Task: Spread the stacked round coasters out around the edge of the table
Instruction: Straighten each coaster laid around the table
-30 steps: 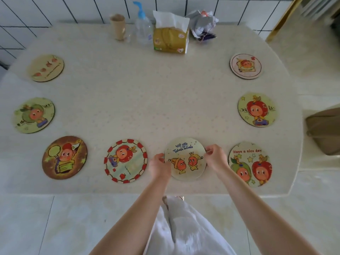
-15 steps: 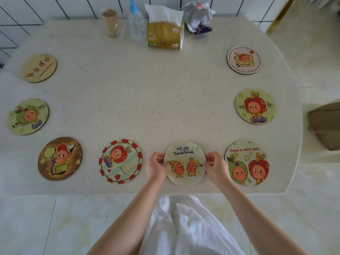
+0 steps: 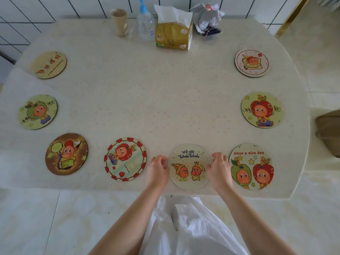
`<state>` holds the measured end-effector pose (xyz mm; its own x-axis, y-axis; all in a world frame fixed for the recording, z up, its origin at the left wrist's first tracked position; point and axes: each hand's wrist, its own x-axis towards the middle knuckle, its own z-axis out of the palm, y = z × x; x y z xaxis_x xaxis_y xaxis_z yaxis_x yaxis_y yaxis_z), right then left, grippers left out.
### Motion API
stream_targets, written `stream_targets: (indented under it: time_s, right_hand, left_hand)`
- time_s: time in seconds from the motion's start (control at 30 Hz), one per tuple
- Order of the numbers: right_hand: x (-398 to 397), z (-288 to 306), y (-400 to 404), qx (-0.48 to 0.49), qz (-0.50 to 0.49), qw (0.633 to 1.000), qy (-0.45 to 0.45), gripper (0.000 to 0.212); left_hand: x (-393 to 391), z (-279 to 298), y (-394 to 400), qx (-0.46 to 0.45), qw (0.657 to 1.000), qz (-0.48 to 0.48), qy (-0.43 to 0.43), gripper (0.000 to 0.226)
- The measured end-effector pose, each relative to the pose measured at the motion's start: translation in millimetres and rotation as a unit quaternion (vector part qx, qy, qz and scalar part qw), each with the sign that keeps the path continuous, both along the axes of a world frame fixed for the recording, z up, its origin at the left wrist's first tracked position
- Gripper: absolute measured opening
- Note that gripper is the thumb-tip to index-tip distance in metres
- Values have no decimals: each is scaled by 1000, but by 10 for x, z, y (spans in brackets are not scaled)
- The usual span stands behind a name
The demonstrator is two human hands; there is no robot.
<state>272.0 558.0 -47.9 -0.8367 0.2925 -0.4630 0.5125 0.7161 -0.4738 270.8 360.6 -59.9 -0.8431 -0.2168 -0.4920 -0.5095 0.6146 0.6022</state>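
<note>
Eight round cartoon coasters lie flat along the rim of the cream table (image 3: 165,100). My left hand (image 3: 157,171) and my right hand (image 3: 219,169) pinch the left and right edges of the "We are Twinkle Twinkle" coaster (image 3: 188,166) at the near edge. The red-bordered coaster (image 3: 125,159) and brown coaster (image 3: 66,154) lie to its left. On its right is the "Have a nice day" coaster (image 3: 251,166). Two coasters sit at the left, a green one (image 3: 37,111) and a pale yellow one (image 3: 49,64). Two more sit at the right, an apple-head one (image 3: 261,109) and a toast one (image 3: 251,63).
Along the far edge by the tiled wall stand a paper cup (image 3: 119,22), a clear pump bottle (image 3: 145,24), a gold tissue box (image 3: 173,32) and a crumpled bag (image 3: 207,19). A brown bag (image 3: 329,133) sits off the table's right side.
Both hands have slid the Twinkle Twinkle coaster slightly toward the near edge and a little to the right. The other coasters have not moved.
</note>
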Motion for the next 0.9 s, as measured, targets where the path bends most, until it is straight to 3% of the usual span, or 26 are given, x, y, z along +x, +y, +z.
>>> stream_targets:
  time_s: [0.2, 0.33, 0.43, 0.6, 0.77, 0.83, 0.9]
  right_hand:
    - [-252, 78, -613, -75, 100, 992, -23, 33]
    - [-341, 83, -1133, -113, 103, 986, -64, 30]
    - [-288, 96, -1534, -149, 40, 983, -100, 31]
    - [-82, 68, -2171, -169, -80, 975, -117, 44]
    - [8, 82, -2642, -217, -329, 912, -116, 60]
    - [3, 45, -2527, -228, -371, 892, -120, 56]
    - [-26, 13, -2407, -243, -395, 878, -115, 32]
  left_hand:
    - [-123, 101, -407, -31, 999, 22, 35, 28]
    - [-206, 135, -985, -54, 994, 67, 66, 26]
    - [-259, 106, -1455, -61, 992, 69, 82, 20]
    - [-442, 43, -2054, -64, 996, -8, 63, 34]
    - [-619, -8, -2276, -13, 991, -131, 21, 42]
    - [-612, -31, -2173, 10, 991, -135, 8, 42]
    - [-632, -26, -2096, 16, 993, -120, 1, 41]
